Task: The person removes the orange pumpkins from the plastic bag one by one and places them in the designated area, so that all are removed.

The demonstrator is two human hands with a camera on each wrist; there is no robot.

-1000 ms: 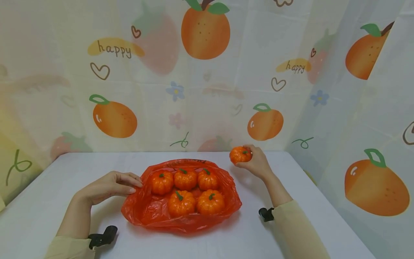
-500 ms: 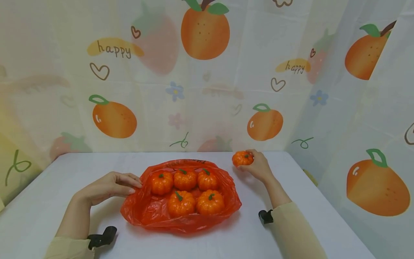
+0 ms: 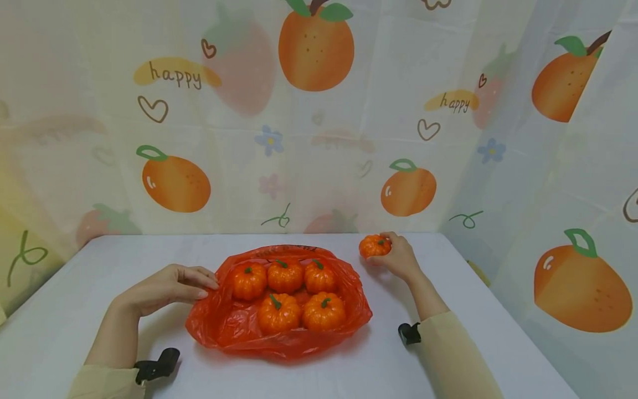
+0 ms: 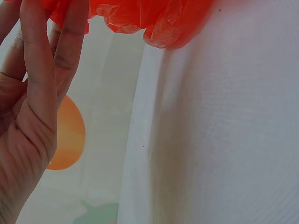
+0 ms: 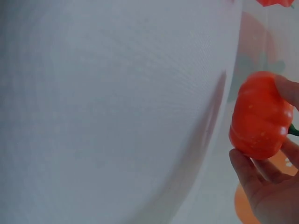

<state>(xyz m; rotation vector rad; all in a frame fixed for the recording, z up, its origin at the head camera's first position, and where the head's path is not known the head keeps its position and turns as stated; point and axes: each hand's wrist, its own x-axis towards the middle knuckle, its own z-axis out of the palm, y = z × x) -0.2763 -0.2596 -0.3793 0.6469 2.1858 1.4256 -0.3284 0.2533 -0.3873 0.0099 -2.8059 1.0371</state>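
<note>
Noted lower ctr: red bag (image 3: 289, 350), prob. limp, easily torn; pinched at L edge by left hand (image 3: 169, 285). Gripped by right hand (image 3: 400, 259), R of ctr: pumpkin (image 3: 372, 246), prob. light, stiff, slick; take round sides, not stem (image 5: 293, 131).

From the head we look forward and down at the red plastic bag (image 3: 279, 349). Nearer, facing the fruit-print backdrop (image 3: 344, 130) sideways, our left-wrist view shares its left edge; right of it, our right-wrist view shares one mini pumpkin (image 3: 372, 247).
</note>
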